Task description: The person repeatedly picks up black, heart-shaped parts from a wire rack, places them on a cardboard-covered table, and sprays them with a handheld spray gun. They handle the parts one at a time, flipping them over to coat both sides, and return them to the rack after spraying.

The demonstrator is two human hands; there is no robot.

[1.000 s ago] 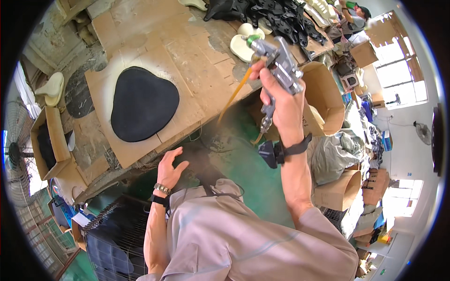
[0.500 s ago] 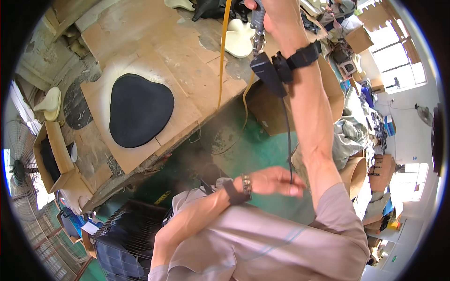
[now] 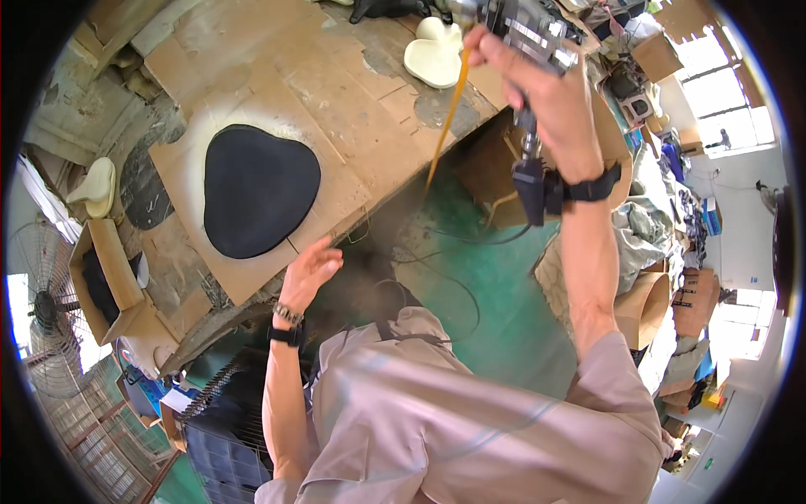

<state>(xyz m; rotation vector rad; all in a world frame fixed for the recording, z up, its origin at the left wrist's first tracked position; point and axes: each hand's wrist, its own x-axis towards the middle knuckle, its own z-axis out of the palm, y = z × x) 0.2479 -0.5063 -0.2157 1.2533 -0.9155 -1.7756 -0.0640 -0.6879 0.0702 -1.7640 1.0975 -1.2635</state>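
My right hand [image 3: 537, 80] is raised high over the far table edge, shut on a metal spray gun [image 3: 525, 29] with a yellow hose [image 3: 445, 113] hanging from it. My left hand [image 3: 311, 269] is open with fingers spread, close to the near edge of the cardboard sheet [image 3: 336, 109] on the workbench. A black rounded pad [image 3: 256, 189] lies flat on that cardboard, just beyond my left hand. A cream foam piece [image 3: 437, 55] lies further back, near the spray gun.
A cardboard box [image 3: 105, 277] holding dark pieces sits at the left, with another cream piece [image 3: 92, 185] above it. A fan [image 3: 42, 311] stands at the far left. A black crate [image 3: 218, 420] is below. Boxes and clutter fill the right side; green floor [image 3: 504, 294] beneath.
My left hand has swung from in front of my chest out to the left, up to the bench edge. My right hand with the spray gun has come down slightly into view.
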